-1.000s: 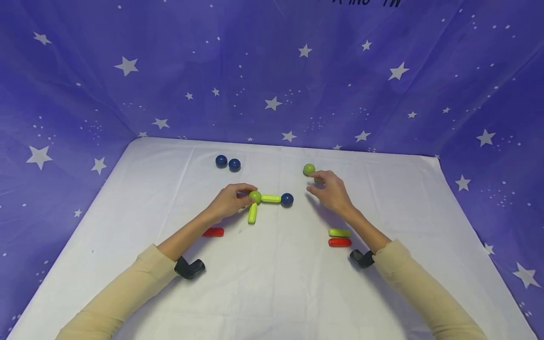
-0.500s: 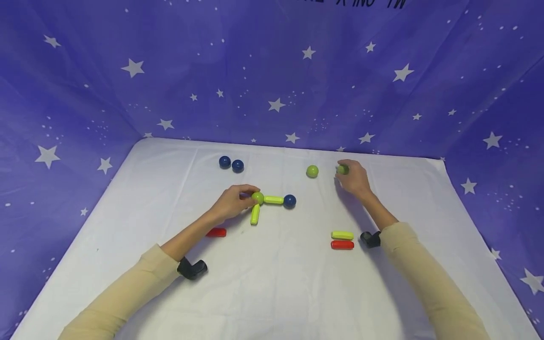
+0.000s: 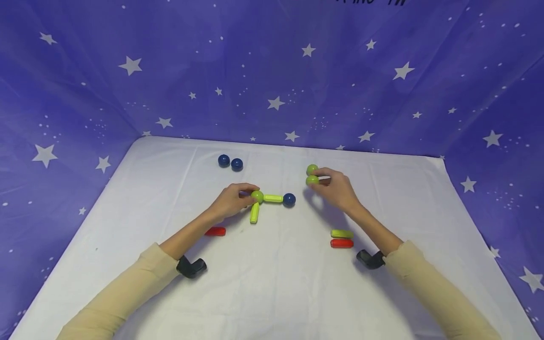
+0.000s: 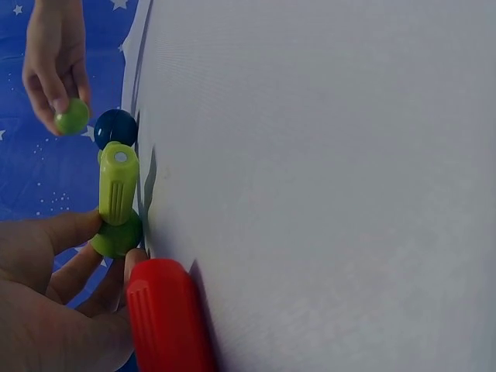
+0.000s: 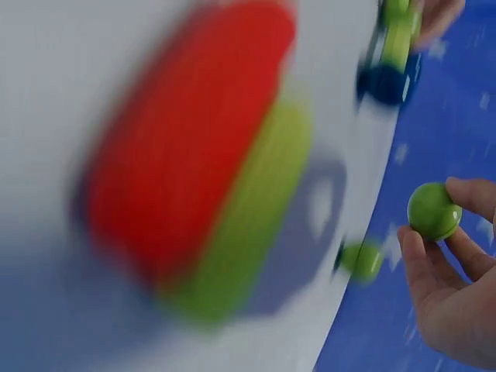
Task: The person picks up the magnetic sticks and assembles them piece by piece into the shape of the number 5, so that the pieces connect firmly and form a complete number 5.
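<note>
On the counter, the left hand pinches a green ball touching two lime rods, one reaching right to a blue ball. The right hand pinches a raised ball, a loose ball just beyond. Paired balls sit far left, side-by-side rods near right; the left forearm partly covers a red rod.

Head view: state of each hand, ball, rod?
Left hand: pinches joined green ball
Right hand: pinches lifted green ball
Third green ball: loose
Nearer blue ball: joined to rod
Two blue balls: side by side
Centre rods: attached to joined ball
Right rods: parallel
Left rod: partly hidden
</note>
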